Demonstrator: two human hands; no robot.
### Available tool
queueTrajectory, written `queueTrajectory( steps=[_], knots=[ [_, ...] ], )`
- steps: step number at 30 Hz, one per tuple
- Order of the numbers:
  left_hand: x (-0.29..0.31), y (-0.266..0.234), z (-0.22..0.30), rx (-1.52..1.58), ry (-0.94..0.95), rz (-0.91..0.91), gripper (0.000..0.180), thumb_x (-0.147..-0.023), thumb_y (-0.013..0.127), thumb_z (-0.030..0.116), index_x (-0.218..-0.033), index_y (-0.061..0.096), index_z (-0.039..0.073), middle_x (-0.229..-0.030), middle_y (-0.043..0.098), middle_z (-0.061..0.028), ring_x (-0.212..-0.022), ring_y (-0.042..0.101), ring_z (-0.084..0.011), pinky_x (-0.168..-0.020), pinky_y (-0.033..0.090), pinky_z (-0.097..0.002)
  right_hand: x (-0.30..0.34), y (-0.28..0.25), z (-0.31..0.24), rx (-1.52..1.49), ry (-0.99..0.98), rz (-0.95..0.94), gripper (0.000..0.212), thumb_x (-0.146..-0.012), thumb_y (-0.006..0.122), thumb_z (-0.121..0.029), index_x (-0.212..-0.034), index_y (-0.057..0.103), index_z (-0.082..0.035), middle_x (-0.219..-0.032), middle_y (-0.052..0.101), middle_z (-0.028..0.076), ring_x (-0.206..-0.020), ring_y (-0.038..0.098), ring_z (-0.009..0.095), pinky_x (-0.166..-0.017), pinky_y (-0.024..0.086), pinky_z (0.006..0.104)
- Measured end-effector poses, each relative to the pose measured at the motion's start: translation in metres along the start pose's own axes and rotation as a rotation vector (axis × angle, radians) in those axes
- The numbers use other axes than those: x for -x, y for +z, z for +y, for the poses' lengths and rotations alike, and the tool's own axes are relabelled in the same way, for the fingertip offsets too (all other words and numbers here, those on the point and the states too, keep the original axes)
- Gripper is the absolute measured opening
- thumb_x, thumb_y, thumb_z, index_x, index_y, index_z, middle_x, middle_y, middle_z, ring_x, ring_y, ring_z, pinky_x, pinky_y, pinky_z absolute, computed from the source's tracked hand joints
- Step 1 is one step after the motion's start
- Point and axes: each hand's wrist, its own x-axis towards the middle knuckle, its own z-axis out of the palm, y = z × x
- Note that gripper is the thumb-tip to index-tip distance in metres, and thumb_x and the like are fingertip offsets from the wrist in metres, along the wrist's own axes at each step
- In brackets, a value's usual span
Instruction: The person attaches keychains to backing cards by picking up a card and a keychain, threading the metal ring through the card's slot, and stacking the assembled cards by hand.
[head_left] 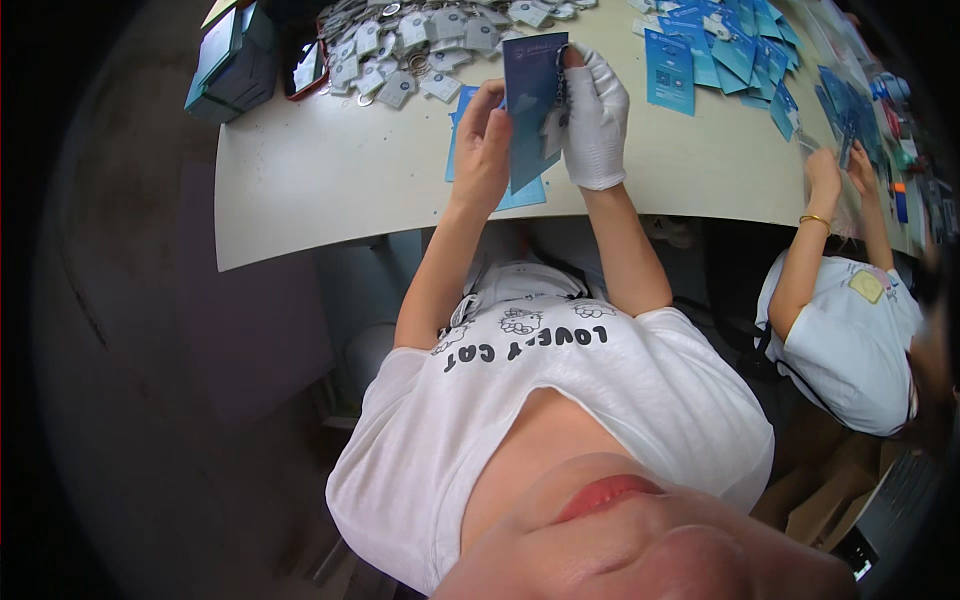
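Above the table's near edge, my bare left hand point(482, 150) grips a tall blue-purple card point(530, 120) by its left side, thumb along the edge. My right hand point(598, 125), in a white glove, is closed at the card's upper right. Its bare thumb tip presses a keychain point(554, 132) near the top of the chain. The chain hangs down in front of the card and ends in a small white tag. More blue cards point(523, 194) lie on the table beneath my hands, partly hidden by them.
A heap of grey-white tag keychains point(430, 40) covers the far table point(330, 170). Blue cards point(700, 50) are piled at the far right. At far left stand a dark teal box point(230, 65) and a phone in a red-edged case point(307, 68). A co-worker's hands point(840, 175) are at right.
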Motion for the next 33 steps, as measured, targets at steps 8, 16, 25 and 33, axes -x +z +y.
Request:
queueTrajectory(
  steps=[8, 16, 25, 33],
  knots=[
    [0.003, -0.004, -0.010, -0.076, -0.116, -0.020, 0.110, -0.065, 0.063, 0.076, -0.139, 0.033, 0.000, -0.129, 0.050, -0.0106, -0.117, 0.052, -0.0215, -0.099, 0.041, -0.0336, 0.003, -0.006, -0.011, -0.072, 0.032, -0.143, 0.024, -0.099, 0.048, -0.021, -0.099, 0.061, -0.002, -0.086, 0.059, -0.004, -0.080, 0.051, 0.002, -0.072, 0.043, 0.0194],
    [0.009, -0.006, 0.001, -0.216, -0.111, 0.109, 0.042, -0.101, 0.044, 0.031, -0.122, 0.051, -0.004, -0.103, 0.063, -0.0101, -0.089, 0.062, -0.0167, -0.078, 0.051, -0.0283, 0.003, -0.016, -0.017, 0.068, -0.108, -0.074, 0.023, -0.098, 0.051, -0.021, -0.102, 0.061, 0.000, -0.077, 0.059, -0.002, -0.072, 0.050, 0.003, -0.066, 0.043, 0.0219],
    [-0.002, -0.003, 0.019, -0.926, 0.347, 0.395, 0.024, -0.101, 0.043, 0.018, -0.092, 0.052, -0.002, -0.079, 0.054, -0.0028, -0.067, 0.047, -0.0062, -0.060, 0.039, -0.0227, -0.003, -0.023, 0.013, 0.447, -0.344, 0.054, 0.019, -0.096, 0.055, -0.016, -0.103, 0.060, 0.000, -0.066, 0.057, 0.002, -0.051, 0.048, 0.006, -0.048, 0.040, 0.0233],
    [0.016, -0.077, 0.035, -1.418, 0.098, 0.269, 0.035, -0.094, 0.056, 0.015, -0.125, 0.049, -0.001, -0.095, 0.058, -0.0129, -0.076, 0.055, -0.0172, -0.068, 0.045, -0.0303, -0.023, -0.057, 0.008, 0.174, -0.193, 0.058, 0.019, -0.094, 0.060, -0.017, -0.103, 0.062, 0.000, -0.076, 0.061, -0.003, -0.056, 0.047, -0.002, -0.048, 0.037, 0.0175]
  ],
)
